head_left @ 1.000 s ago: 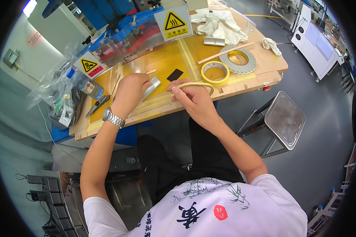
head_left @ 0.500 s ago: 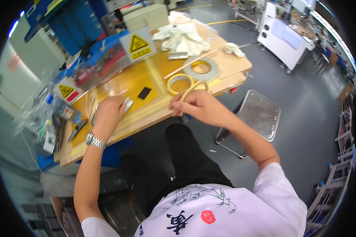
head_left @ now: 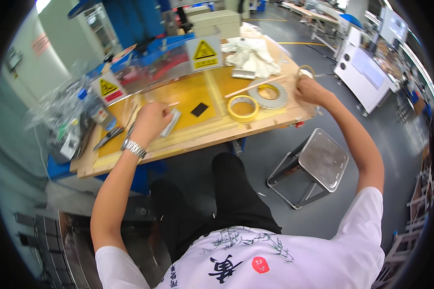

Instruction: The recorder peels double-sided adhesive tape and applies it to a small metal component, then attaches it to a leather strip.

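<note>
My right hand (head_left: 312, 90) is closed round a thin tan tape roll (head_left: 305, 66) beyond the table's right end. Over the left part of the table, my left hand (head_left: 152, 120) has its fingers curled together. A thin pale strip (head_left: 173, 104) shows by its fingertips; whether the hand grips it is unclear. Beside that hand lies a small silvery block (head_left: 171, 123). A dark square piece (head_left: 199, 110) rests on the amber sheet (head_left: 183, 95). To its right are a yellow tape roll (head_left: 243, 118) and a wide grey-white roll (head_left: 278, 99) with a yellow core.
At the left lie a knife-like tool (head_left: 108, 137), a plastic bottle (head_left: 100, 113) and clear bags (head_left: 58, 108). Clear guards carry yellow warning signs (head_left: 205, 53). White cloths (head_left: 253, 58) and a metal block (head_left: 243, 73) sit farther back. A metal stool (head_left: 324, 159) stands right of the table.
My right hand has carried the tan tape roll away to the right, from above the table's front edge to beyond its right end. The left hand stays by the silvery block.
</note>
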Available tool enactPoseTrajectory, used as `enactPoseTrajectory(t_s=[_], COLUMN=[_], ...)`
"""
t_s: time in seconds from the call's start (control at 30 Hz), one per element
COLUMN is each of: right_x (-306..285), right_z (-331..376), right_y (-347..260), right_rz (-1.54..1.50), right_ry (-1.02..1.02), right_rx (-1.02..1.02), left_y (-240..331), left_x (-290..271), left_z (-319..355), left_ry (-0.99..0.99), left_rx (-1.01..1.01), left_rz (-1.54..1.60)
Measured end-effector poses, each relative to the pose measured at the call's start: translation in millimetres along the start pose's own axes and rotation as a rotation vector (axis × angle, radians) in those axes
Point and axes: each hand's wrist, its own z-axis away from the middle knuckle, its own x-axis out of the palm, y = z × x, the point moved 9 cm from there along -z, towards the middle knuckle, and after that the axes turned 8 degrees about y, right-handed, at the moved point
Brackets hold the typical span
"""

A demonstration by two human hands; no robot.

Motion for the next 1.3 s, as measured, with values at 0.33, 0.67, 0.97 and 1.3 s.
enactPoseTrajectory(t_s=[0.33,0.67,0.97,1.3], right_x=[-66,-45,-48,-43], right_z=[3,-7,-8,-14], right_y=[-59,-344,-396,-396], right_rz=[-0.032,-1.515,-1.776,-1.852], right_ry=[0.422,0.165,0.26,0.059], right_rx=[-0.143,0.273,0.303,0.422], left_y=[-12,93,112,112], left_x=[-35,-71,-88,-83], left_z=[5,52,93,101], left_ry=[0.025,0.272,0.551,0.645], left_rx=[-0.315,-0.157,-0.017,-0.006], left_rz=[0.263,0.316,0.124,0.106])
